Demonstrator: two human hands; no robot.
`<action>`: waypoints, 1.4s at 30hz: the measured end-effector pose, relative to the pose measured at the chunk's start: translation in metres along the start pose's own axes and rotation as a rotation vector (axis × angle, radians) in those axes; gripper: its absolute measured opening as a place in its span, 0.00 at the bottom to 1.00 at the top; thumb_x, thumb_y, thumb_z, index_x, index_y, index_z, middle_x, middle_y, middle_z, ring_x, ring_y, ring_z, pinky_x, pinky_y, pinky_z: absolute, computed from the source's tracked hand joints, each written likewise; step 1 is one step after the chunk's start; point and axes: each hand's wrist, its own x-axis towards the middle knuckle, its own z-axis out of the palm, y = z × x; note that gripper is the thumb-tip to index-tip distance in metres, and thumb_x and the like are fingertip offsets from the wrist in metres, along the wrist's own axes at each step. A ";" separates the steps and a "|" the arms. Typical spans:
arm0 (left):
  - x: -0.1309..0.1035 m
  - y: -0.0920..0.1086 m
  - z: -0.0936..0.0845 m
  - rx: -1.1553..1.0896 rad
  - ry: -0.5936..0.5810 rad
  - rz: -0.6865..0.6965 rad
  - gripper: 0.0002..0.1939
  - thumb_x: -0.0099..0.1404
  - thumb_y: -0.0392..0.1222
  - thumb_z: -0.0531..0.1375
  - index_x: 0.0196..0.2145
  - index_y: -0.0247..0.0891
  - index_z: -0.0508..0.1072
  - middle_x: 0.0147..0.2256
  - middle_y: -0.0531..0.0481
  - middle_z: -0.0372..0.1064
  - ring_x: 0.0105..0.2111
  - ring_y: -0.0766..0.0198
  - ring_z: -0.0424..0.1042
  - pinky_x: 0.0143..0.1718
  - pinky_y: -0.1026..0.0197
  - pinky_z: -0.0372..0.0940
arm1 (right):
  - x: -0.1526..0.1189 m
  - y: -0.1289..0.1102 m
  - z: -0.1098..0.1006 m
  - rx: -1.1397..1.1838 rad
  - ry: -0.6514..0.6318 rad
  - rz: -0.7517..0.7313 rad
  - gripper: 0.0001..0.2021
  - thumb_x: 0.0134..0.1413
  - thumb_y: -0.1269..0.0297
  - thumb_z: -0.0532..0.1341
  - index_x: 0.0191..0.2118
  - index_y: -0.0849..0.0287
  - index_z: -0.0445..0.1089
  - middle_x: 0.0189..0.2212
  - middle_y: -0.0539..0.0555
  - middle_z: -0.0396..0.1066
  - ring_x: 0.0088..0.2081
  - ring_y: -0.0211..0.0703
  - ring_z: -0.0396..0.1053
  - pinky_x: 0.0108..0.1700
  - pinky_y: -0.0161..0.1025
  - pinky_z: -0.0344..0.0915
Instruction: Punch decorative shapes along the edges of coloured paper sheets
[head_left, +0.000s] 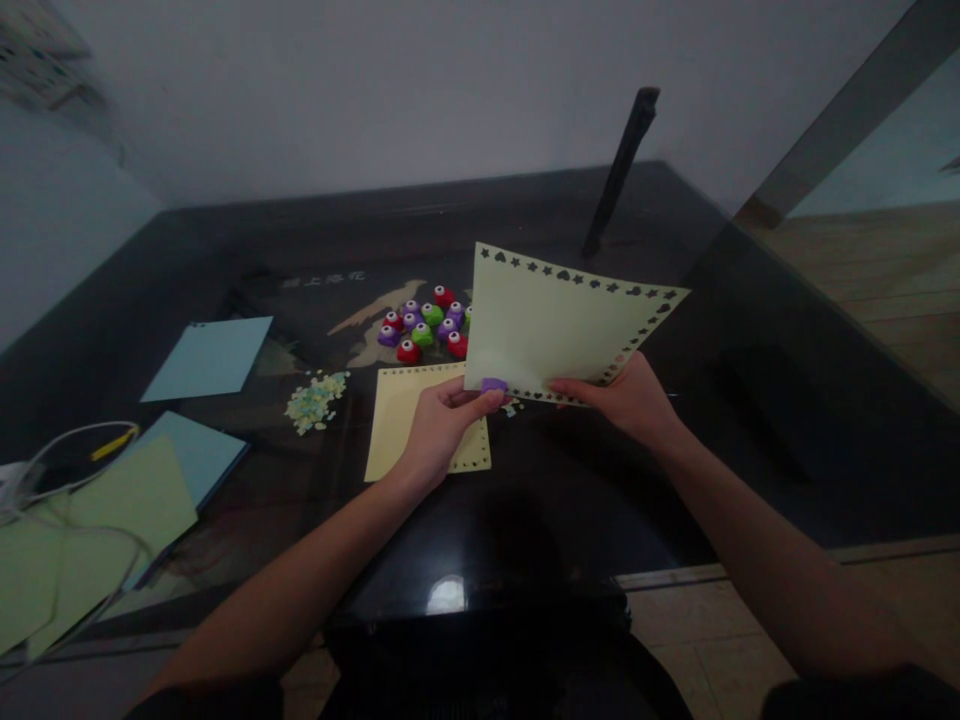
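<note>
A pale green sheet point(555, 325) is held up in the air, with star and heart holes punched along its top, right and bottom edges. At its lower left corner, my left hand point(450, 415) is closed on a small purple punch point(493, 385), mostly hidden by fingers and paper. My right hand point(619, 395) pinches the sheet's lower edge towards the right. Beneath my left hand lies a yellow sheet point(397, 415) with holes along its top and bottom right. Several red, purple and green punches point(422, 334) sit behind it.
Paper confetti point(315, 400) is piled left of the yellow sheet. Blue sheets point(214, 358) and green sheets point(127, 525) lie at the left, crossed by a white cable point(90, 430). A black stick-like object point(621, 170) rises at the back of the dark glossy table point(525, 530).
</note>
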 end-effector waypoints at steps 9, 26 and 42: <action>-0.001 -0.002 0.000 -0.003 -0.007 0.027 0.13 0.52 0.41 0.66 0.36 0.34 0.77 0.37 0.45 0.77 0.38 0.59 0.75 0.47 0.55 0.66 | -0.001 -0.003 0.000 -0.018 0.037 -0.019 0.15 0.38 0.64 0.70 0.37 0.61 0.75 0.38 0.57 0.77 0.42 0.52 0.74 0.49 0.48 0.69; -0.008 -0.011 0.008 -0.008 -0.118 -0.033 0.10 0.53 0.42 0.66 0.33 0.35 0.77 0.35 0.45 0.77 0.37 0.60 0.75 0.44 0.56 0.66 | -0.029 -0.010 -0.009 -0.101 0.085 0.057 0.18 0.39 0.64 0.69 0.41 0.58 0.74 0.37 0.55 0.77 0.42 0.52 0.74 0.48 0.49 0.69; -0.007 -0.015 0.011 0.012 -0.119 -0.064 0.10 0.52 0.43 0.66 0.32 0.37 0.77 0.33 0.47 0.77 0.36 0.60 0.75 0.45 0.55 0.65 | -0.037 0.012 -0.005 -0.058 0.162 0.100 0.22 0.38 0.63 0.69 0.44 0.58 0.73 0.36 0.55 0.77 0.41 0.52 0.74 0.47 0.51 0.70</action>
